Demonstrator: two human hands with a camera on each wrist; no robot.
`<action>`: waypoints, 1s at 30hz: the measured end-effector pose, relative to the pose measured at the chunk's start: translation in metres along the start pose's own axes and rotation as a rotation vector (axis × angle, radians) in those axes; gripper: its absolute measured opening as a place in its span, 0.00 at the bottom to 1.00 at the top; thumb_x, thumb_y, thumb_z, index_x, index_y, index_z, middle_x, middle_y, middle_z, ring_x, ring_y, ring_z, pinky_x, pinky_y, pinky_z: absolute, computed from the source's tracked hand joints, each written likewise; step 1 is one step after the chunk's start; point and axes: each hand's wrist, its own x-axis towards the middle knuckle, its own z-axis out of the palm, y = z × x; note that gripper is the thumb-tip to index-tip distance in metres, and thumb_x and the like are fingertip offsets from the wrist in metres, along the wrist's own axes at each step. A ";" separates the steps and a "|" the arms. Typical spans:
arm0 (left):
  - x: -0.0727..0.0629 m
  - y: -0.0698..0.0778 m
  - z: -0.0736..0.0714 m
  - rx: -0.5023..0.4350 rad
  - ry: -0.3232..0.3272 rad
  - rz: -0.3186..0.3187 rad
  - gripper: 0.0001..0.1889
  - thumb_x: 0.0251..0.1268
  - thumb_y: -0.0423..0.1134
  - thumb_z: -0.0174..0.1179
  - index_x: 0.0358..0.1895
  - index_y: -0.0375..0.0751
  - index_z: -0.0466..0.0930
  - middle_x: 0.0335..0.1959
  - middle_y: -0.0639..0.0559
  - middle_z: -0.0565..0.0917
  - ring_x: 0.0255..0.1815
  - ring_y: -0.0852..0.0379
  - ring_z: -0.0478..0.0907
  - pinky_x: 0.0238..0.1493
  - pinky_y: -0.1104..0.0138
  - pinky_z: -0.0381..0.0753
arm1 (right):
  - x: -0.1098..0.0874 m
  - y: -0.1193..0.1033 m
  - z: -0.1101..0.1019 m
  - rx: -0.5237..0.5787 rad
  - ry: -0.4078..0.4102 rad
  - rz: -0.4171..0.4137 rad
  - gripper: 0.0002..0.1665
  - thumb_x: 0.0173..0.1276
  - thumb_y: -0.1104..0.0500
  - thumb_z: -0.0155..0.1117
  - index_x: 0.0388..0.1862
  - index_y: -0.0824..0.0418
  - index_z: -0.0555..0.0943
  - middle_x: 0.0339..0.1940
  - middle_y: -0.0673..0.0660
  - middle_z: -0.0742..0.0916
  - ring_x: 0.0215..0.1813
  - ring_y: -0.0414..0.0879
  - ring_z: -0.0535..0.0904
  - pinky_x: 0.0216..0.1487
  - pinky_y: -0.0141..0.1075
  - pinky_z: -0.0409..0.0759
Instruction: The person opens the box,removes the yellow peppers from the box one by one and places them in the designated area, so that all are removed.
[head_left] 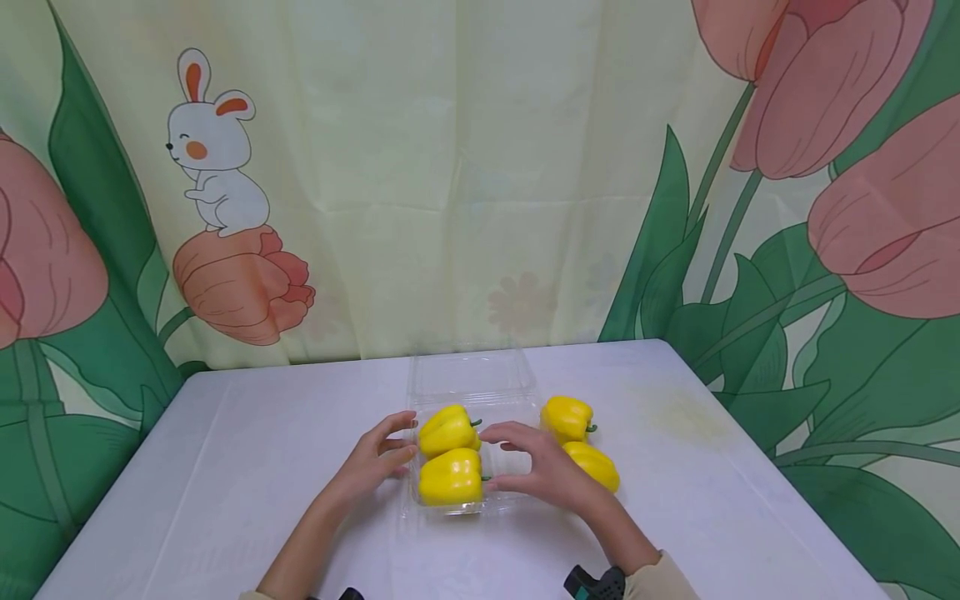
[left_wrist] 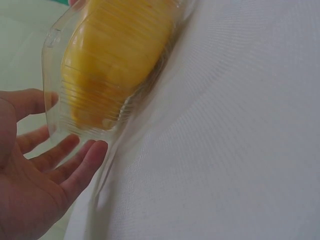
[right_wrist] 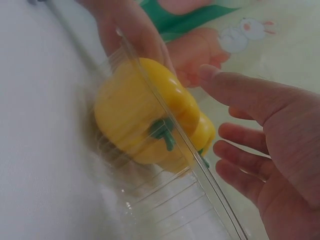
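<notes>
Two yellow bell peppers, a rear one (head_left: 444, 432) and a front one (head_left: 450, 479), lie side by side in the left part of a clear plastic clamshell box (head_left: 504, 503). Their green stems point right. My left hand (head_left: 375, 457) is at the box's left wall, its fingers spread and loosely bent; in the left wrist view the fingertips (left_wrist: 99, 149) are at or against the plastic. Over the right part of the box my right hand (head_left: 546, 468) hovers with thumb and fingers apart, close to the stems. Nothing is between its fingers in the right wrist view.
The box's transparent lid (head_left: 472, 377) lies folded back toward the curtain (head_left: 390, 183). To the right of the box, two more yellow peppers, a rear one (head_left: 566, 419) and a front one (head_left: 596, 468), rest on the white-covered table (head_left: 247, 467). My right forearm partly passes before the front one.
</notes>
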 end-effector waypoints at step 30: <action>0.002 -0.001 0.001 0.011 0.022 -0.007 0.29 0.65 0.41 0.61 0.69 0.53 0.66 0.68 0.48 0.71 0.60 0.49 0.76 0.46 0.60 0.86 | 0.008 0.002 0.013 0.006 -0.076 0.021 0.33 0.57 0.50 0.74 0.62 0.49 0.75 0.62 0.45 0.81 0.63 0.46 0.77 0.62 0.45 0.78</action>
